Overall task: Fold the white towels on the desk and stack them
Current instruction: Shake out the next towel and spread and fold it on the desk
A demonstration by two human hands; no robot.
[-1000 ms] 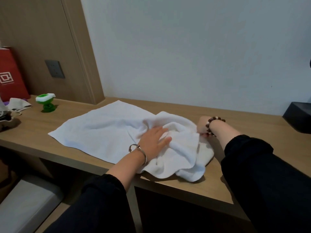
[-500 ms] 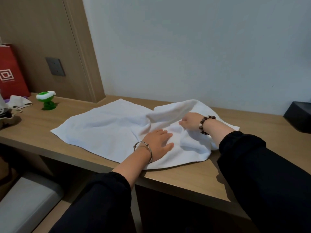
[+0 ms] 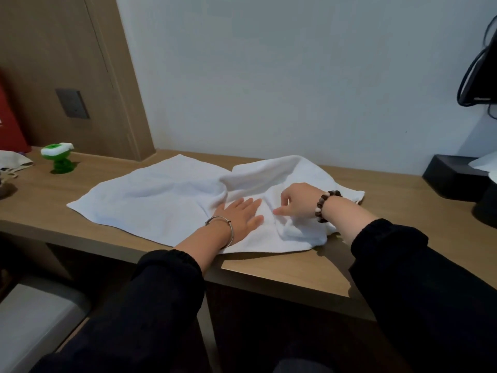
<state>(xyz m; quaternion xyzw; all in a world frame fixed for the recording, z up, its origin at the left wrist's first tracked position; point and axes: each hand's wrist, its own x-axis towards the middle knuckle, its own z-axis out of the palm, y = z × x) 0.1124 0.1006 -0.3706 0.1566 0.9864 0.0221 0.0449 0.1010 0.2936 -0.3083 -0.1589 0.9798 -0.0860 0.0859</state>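
A white towel (image 3: pixel 145 196) lies spread flat on the left half of the wooden desk (image 3: pixel 285 270). A second, rumpled white towel (image 3: pixel 282 173) overlaps its right part, with a bunched fold near the desk's front edge. My left hand (image 3: pixel 239 218), with a metal bangle on the wrist, presses flat on the towels with straight fingers. Just to its right, my right hand (image 3: pixel 297 201), with a bead bracelet on the wrist, has its fingers curled and its thumb out, pinching the rumpled towel's cloth above the bunched fold.
A green and white toy (image 3: pixel 57 157) and a pale cloth (image 3: pixel 14 164) sit at the desk's far left, before a red bag (image 3: pixel 9 122). A black box (image 3: pixel 454 179) stands at the right by the wall. A grey seat (image 3: pixel 35 327) is below the desk's left.
The rumpled towel went from a heap to spread out across the right. My right hand moved back, then came nearer and leftward beside my left hand, which stayed pressed flat.
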